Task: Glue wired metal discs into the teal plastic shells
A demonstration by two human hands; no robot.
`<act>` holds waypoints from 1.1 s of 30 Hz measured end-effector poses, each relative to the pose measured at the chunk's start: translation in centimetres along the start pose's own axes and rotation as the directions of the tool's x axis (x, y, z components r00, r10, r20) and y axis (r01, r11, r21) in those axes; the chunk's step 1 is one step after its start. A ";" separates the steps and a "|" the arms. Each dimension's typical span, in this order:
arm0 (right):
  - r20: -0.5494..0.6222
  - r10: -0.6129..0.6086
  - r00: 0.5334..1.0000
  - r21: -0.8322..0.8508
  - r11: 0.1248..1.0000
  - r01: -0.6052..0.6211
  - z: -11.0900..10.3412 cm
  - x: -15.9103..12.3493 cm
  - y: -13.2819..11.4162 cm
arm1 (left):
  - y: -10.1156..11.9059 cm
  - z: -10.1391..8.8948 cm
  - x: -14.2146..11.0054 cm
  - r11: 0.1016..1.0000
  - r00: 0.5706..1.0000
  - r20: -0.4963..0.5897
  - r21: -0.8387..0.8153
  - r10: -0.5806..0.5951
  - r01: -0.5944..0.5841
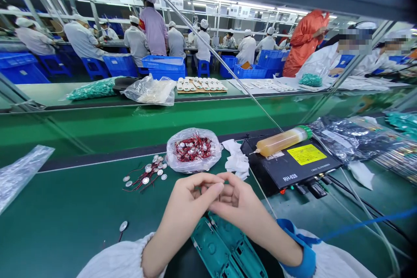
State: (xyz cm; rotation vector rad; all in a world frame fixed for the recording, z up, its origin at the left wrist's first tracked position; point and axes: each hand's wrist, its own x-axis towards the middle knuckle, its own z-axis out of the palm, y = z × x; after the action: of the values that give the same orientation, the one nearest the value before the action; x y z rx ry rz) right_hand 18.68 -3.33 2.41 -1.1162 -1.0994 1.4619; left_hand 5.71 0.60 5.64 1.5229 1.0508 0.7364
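Note:
My left hand [198, 193] and my right hand [236, 197] meet at the fingertips, both closed in a pinch. A thin dark strand shows between them, too small to name; the rest is hidden by the fingers. Under my hands lie teal plastic housing halves [216, 247], hollow side up, their upper ends partly covered. Beyond my fingers sits a clear plastic bag [174, 158] of small round discs with red and black wires [193, 147]. Left of the bag is a loose pile of these wired discs [146, 178]. One single disc [123, 226] lies near my left sleeve.
A black box marked RH-928 [280, 178] carries an amber-filled syringe [280, 142]. White tissue [235, 158] lies beside it. A blue wrist strap [301, 252] with cord circles my right wrist. Cables cross the right side. Co-workers sit beyond the green conveyor edge [130, 121].

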 end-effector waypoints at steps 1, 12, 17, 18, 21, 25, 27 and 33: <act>-0.023 0.032 0.999 0.034 0.999 -0.031 -0.1 0.1 0.1 | -0.1 0.1 0.3 1.000 1.000 -0.004 -0.018 -0.015 0.015; -0.076 -0.323 0.943 -0.718 0.674 0.173 -2.6 -1.8 -0.6 | -2.0 -0.6 1.0 0.996 1.000 0.012 0.088 -0.002 0.001; -0.154 -0.397 0.905 -0.809 0.576 0.115 -2.7 -5.4 1.2 | -3.5 -0.1 1.1 0.948 0.978 0.179 0.279 0.108 -0.156; -0.153 -0.419 0.895 -0.824 0.554 0.119 -2.6 -6.0 2.0 | -3.8 0.0 1.1 0.912 0.961 0.237 0.346 0.140 -0.218; -0.152 -0.421 0.894 -0.864 0.496 0.087 -2.2 -7.3 4.8 | -4.5 0.4 1.0 0.850 0.925 0.349 0.432 0.149 -0.300; -0.118 -0.442 0.889 -0.913 0.400 0.078 -2.4 -7.5 7.1 | -4.9 1.1 1.0 0.853 0.929 0.353 0.444 0.115 -0.274; -0.112 -0.449 0.886 -0.925 0.374 0.073 -2.6 -7.3 7.2 | -4.8 1.2 0.9 0.852 0.937 0.336 0.457 0.100 -0.255; -0.119 -0.487 0.865 -0.923 0.375 0.084 -2.2 -6.4 6.6 | -4.9 1.3 0.8 0.852 0.949 0.306 0.472 0.081 -0.225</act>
State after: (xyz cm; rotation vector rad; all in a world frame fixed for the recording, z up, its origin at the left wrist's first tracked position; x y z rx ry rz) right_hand 20.56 -10.35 -3.73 -1.7139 -1.7503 0.1897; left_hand 6.04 0.83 0.49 2.1137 0.9549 0.3439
